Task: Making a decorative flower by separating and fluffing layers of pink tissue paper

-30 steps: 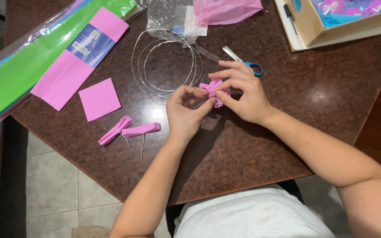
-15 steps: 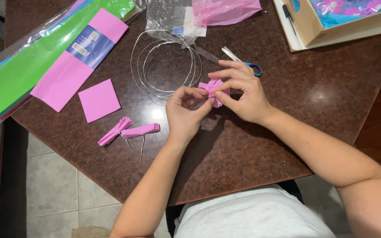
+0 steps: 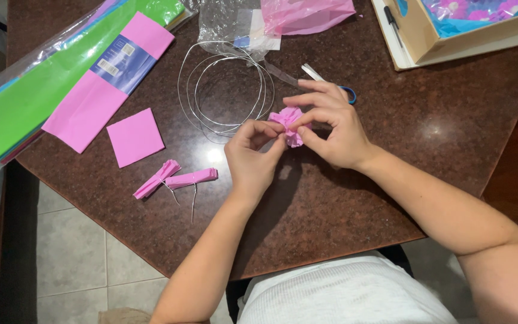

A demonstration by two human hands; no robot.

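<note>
Hands meet over the middle of the dark brown stone desk (image 3: 391, 198), both working one small pink crumpled paper flower (image 3: 289, 120) held just above the surface. Left hand (image 3: 253, 156) comes up from below, thumb and forefinger pinching the flower's lower left edge, the other fingers curled in. Right hand (image 3: 334, 126) closes on it from the other side — thumb and index pinching the pink folds, the remaining fingers arched over the top. Off to the left, near the desk's front edge, two folded pink paper strips (image 3: 175, 178) lie tied with thin wire, touching at one end. Beyond them sits a flat pink paper square (image 3: 135, 137). Behind the hands, a coil of silver wire (image 3: 226, 90) loops on the desk, and blue-handled scissors (image 3: 331, 84) peek out past the right fingers. Farther back on the left — a clear packet of green and pink paper sheets (image 3: 49, 90); at the top, crumpled clear plastic (image 3: 229, 24), a pink plastic bag (image 3: 307, 13), and a cardboard box (image 3: 451, 30) at the far right corner.
</note>
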